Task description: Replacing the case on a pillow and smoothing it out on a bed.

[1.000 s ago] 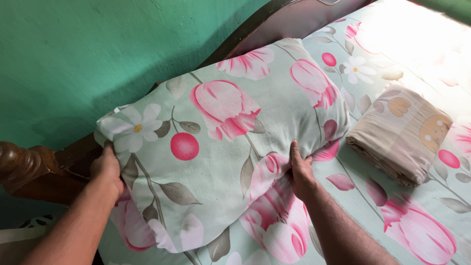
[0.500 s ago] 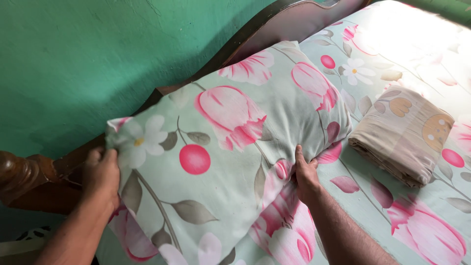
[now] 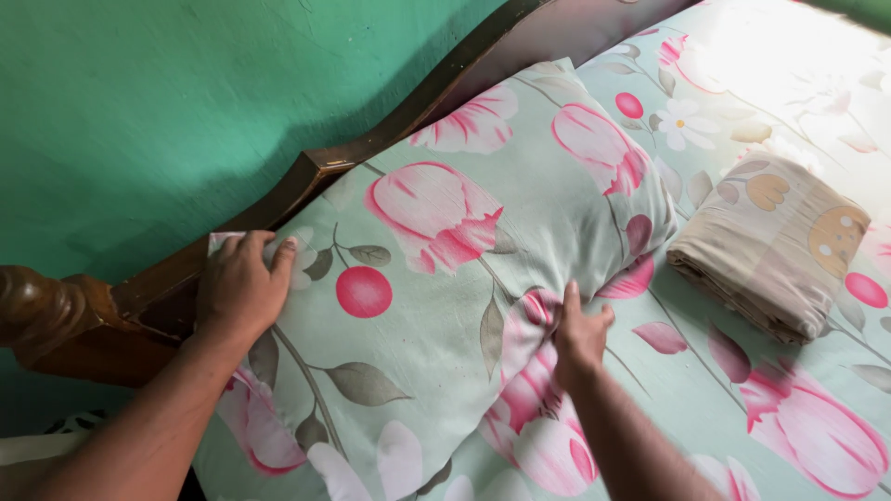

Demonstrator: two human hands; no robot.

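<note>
A large pillow in a pale green cover with pink tulips lies on the bed against the dark wooden headboard. My left hand presses flat on the pillow's upper left corner, next to the headboard. My right hand grips the pillow's lower right edge, fingers pinching the fabric. A second pillow in the same print lies partly under the first, near my right forearm.
A folded beige cloth with round patterns rests on the floral bedsheet at the right. A green wall stands behind the headboard. A carved wooden bedpost is at the far left.
The pillow has been lowered and pushed back against the headboard. My left hand moved from gripping the corner's edge to pressing on top of it. My right hand stays on the lower edge.
</note>
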